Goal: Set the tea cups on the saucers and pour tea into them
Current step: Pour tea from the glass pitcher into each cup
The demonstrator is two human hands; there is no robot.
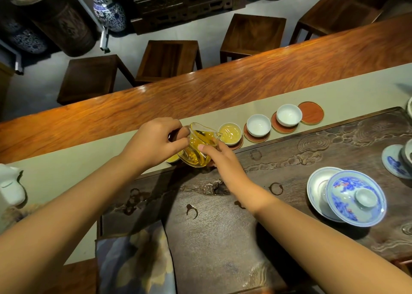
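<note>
At the middle of the frame the left hand (156, 141) grips the handle of a tilted glass pitcher (198, 147) of yellow tea, while the right hand (219, 157) steadies its side with fingertips. Just right of its spout a filled cup (230, 133) sits on a saucer (238, 144). Further right stand two empty cups (258, 125) (289, 115) on saucers, then a bare saucer (311, 112).

Beyond the long reddish wooden table (223, 88), four dark square wooden stools (168, 60) are standing in a row on a pale grey floor (200, 32). A carved dark wooden cabinet (185, 3) is sitting against the far side, with blue-and-white porcelain jars (109, 8) standing to its left. Soft light is glinting off the table's polished grain.
</note>
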